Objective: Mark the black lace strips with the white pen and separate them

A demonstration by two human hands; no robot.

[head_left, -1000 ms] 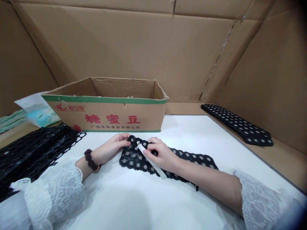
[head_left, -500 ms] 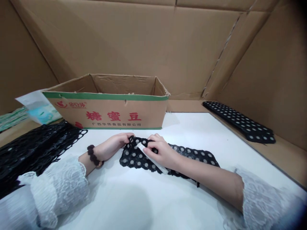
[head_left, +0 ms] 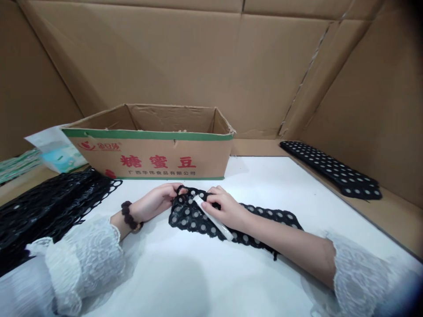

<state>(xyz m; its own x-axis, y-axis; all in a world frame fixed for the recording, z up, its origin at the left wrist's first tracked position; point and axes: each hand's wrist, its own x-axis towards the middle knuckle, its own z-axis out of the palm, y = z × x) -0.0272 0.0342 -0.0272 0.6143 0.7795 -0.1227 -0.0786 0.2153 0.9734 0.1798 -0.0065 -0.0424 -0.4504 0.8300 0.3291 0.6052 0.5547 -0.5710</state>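
Note:
A black strip with rows of pale round dots (head_left: 191, 219) lies on the white table, running from the centre toward the right forearm. My left hand (head_left: 161, 200) pinches its upper left corner between thumb and fingers. Closed around a white flat stick-like tool (head_left: 214, 220), my right hand (head_left: 226, 207) rests over the strip's middle. The tool slants across the strip, its upper end near the left rows and its lower end at the front edge. Part of the strip is hidden under my right hand and forearm.
Behind my hands stands an open cardboard box (head_left: 158, 154). Black perforated sheets (head_left: 49, 207) are piled at the left, near a white and blue packet (head_left: 62, 156). Dotted black strips (head_left: 330, 169) lie at the right by the cardboard wall (head_left: 185, 66).
The strip's left end and the upper end of the tool have shifted slightly right. Both hands keep their grips, with only small movement.

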